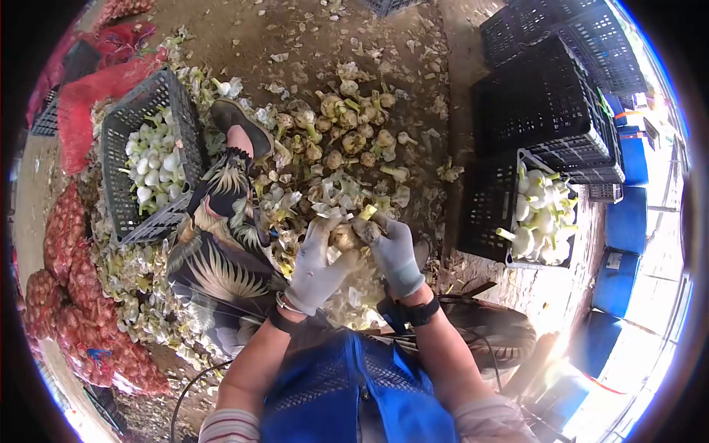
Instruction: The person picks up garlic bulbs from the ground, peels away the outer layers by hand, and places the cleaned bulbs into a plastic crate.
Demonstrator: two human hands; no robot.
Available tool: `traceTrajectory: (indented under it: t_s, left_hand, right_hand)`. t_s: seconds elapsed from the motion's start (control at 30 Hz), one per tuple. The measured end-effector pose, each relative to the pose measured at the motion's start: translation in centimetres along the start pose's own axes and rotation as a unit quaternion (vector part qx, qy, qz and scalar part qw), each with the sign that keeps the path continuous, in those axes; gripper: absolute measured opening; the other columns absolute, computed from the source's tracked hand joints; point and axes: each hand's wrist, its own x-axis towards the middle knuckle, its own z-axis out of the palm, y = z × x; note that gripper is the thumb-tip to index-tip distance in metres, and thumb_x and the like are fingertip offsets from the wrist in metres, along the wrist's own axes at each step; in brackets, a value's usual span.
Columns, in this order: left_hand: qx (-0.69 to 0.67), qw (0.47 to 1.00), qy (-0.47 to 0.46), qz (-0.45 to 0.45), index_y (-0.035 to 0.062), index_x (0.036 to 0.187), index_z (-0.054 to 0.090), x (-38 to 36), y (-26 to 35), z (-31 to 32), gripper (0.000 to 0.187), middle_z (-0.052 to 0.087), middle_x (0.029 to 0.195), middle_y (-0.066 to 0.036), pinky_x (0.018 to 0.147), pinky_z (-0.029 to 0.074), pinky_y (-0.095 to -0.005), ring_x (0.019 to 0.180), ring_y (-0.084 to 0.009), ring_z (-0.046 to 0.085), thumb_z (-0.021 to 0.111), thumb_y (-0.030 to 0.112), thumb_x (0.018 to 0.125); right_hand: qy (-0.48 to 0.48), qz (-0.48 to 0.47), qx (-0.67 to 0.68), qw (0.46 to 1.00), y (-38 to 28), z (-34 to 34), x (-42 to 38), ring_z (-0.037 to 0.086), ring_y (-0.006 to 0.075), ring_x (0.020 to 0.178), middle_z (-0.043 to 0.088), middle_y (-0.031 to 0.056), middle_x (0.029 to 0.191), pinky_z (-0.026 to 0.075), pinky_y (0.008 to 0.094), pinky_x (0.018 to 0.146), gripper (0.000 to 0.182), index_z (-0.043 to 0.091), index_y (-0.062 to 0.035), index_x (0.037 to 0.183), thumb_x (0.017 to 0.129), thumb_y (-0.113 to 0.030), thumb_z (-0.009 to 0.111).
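Note:
A garlic bulb [344, 237] with brownish skin sits between my gloved hands, over my lap. The fingers and thumb of my left hand [319, 267] are closed around its left side. From the other side, my right hand [396, 255] curls its dirty fingertips in by a short pale-green stem [367, 212]. Both gloves are white, with soiled fingertips. Loose papery garlic skins [354, 292] lie below the hands. Just past them, a heap of untrimmed garlic bulbs [336, 125] covers the ground.
On the left stands a dark crate [122, 118] of clean white garlic bulbs [153, 159]. Another crate holding white garlic [543, 214] is at right, beside stacked black crates [528, 96]. Red mesh sacks [96, 325] lie far left. Blue drums [626, 221] line the right edge.

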Motion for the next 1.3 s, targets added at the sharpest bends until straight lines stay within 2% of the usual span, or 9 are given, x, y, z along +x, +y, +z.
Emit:
traceTrajectory:
  t_s: [0.37, 0.5, 0.67, 0.8, 1.03, 1.07, 1.2, 1.23, 1.3]
  left_hand:
    - [0.124, 0.989, 0.027, 0.075, -0.0016, 0.136, 0.047, -2.3, 0.2, -1.6, 0.058, 0.053, 0.127, -0.01, 0.099, 0.044, -0.0316, 0.112, -0.0183, 0.054, 0.066, -0.002, 0.081]
    - [0.016, 0.999, 0.027, 0.004, -0.0015, 0.137, 0.048, -2.2, 0.5, -1.8, 0.058, 0.059, 0.12, -0.016, 0.096, 0.047, -0.0382, 0.108, -0.0291, 0.059, 0.068, 0.013, 0.084]
    - [-0.547, 0.793, -0.037, -0.265, 0.0035, 0.127, 0.055, -2.5, 0.2, -3.3, 0.042, 0.066, 0.113, -0.012, 0.089, 0.055, -0.0342, 0.1, -0.0237, 0.067, 0.064, 0.027, 0.094]
    - [-0.245, 0.94, -0.102, -0.216, 0.0009, 0.128, 0.056, -4.3, -6.0, -3.6, 0.047, 0.065, 0.12, -0.014, 0.096, 0.052, -0.0387, 0.108, -0.0232, 0.064, 0.055, 0.038, 0.099]
    - [-0.584, 0.711, -0.171, -0.353, 0.0006, 0.129, 0.055, -3.0, -0.4, -4.2, 0.048, 0.064, 0.123, -0.014, 0.1, 0.05, -0.0425, 0.113, -0.025, 0.062, 0.055, 0.038, 0.1]
    - [-0.435, 0.839, -0.169, -0.282, 0.0014, 0.125, 0.058, -3.2, 0.2, -3.9, 0.051, 0.064, 0.122, -0.015, 0.094, 0.053, -0.0424, 0.109, -0.0251, 0.063, 0.057, 0.044, 0.098]
    - [-0.41, 0.765, -0.369, -0.333, 0.0, 0.102, 0.068, -2.6, -0.6, -3.2, 0.042, 0.072, 0.095, -0.013, 0.075, 0.056, -0.0348, 0.087, -0.0215, 0.069, 0.069, 0.039, 0.087]
    - [-0.212, 0.914, -0.326, -0.11, -0.0007, 0.102, 0.068, -3.1, -1.0, -1.9, 0.046, 0.071, 0.092, -0.014, 0.072, 0.058, -0.0359, 0.08, -0.0226, 0.07, 0.065, 0.044, 0.09]
    - [-0.413, 0.789, -0.305, -0.337, 0.0016, 0.114, 0.065, -3.2, 0.3, -1.9, 0.053, 0.07, 0.1, -0.014, 0.075, 0.058, -0.0387, 0.084, -0.0255, 0.071, 0.061, 0.051, 0.093]
  right_hand:
    - [-0.063, -0.051, -0.01, 0.997, -2.2, -0.4, -3.0, 0.061, 0.0138, 0.111, 0.066, 0.0076, 0.122, 0.046, 0.0266, 0.097, 0.055, 0.058, 0.0073, 0.129, 0.077, 0.015, 0.041]
    - [-0.057, 0.035, 0.261, 0.963, -2.7, 0.7, -2.9, 0.061, 0.0109, 0.109, 0.066, 0.0065, 0.12, 0.049, 0.0239, 0.093, 0.053, 0.058, 0.0065, 0.13, 0.079, 0.017, 0.046]
    - [-0.069, -0.039, -0.018, 0.997, -3.5, 0.3, -3.4, 0.066, 0.0145, 0.101, 0.071, 0.01, 0.105, 0.05, 0.0259, 0.09, 0.048, 0.066, 0.0065, 0.114, 0.07, 0.016, 0.049]
    - [-0.049, -0.185, -0.171, 0.967, -3.2, -0.1, -3.0, 0.066, 0.0272, 0.093, 0.068, 0.0112, 0.093, 0.052, 0.0347, 0.081, 0.041, 0.068, 0.0036, 0.101, 0.061, 0.007, 0.056]
    - [-0.029, -0.402, -0.392, 0.827, -4.1, 0.1, -2.3, 0.06, 0.0268, 0.078, 0.064, 0.0057, 0.087, 0.046, 0.039, 0.068, 0.041, 0.071, -0.0115, 0.096, 0.054, -0.007, 0.071]
    - [-0.03, -0.401, -0.392, 0.827, -4.1, 0.0, -2.6, 0.06, 0.0268, 0.078, 0.064, 0.0057, 0.087, 0.046, 0.039, 0.068, 0.041, 0.071, -0.0115, 0.096, 0.054, -0.007, 0.071]
    - [0.029, -0.443, -0.417, 0.793, -3.5, 0.0, -2.9, 0.059, 0.0252, 0.08, 0.062, 0.0027, 0.091, 0.046, 0.0395, 0.072, 0.044, 0.07, -0.016, 0.1, 0.056, -0.014, 0.072]
    - [0.03, -0.451, -0.411, 0.792, -3.4, 0.0, -2.9, 0.058, 0.0241, 0.081, 0.061, 0.0016, 0.092, 0.046, 0.0401, 0.074, 0.043, 0.069, -0.0179, 0.101, 0.058, -0.014, 0.072]
    - [-0.015, -0.354, -0.401, 0.845, -3.5, -0.8, -3.7, 0.062, 0.0245, 0.093, 0.064, 0.0048, 0.104, 0.049, 0.0419, 0.085, 0.045, 0.068, -0.0134, 0.112, 0.067, -0.011, 0.072]
